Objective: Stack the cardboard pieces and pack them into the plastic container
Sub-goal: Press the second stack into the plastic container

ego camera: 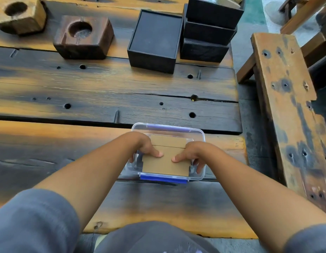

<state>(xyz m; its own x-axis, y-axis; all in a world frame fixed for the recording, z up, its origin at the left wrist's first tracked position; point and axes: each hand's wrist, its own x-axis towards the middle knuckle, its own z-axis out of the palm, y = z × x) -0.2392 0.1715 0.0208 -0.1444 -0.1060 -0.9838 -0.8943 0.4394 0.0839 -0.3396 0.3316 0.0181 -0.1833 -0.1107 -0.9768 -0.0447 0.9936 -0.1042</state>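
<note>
I've got my left hand (146, 148) and right hand (191, 155) clamped on the cardboard stack (166, 164), lowering it into the plastic container (201, 136) — next, I reckon, press it flat and let go.

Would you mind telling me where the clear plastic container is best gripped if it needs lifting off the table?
I would grip the plastic container by its two short end walls, one hand from each side. Its long sides carry blue latches, and both the left hand and the right hand already sit at those ends over the cardboard stack.
</note>
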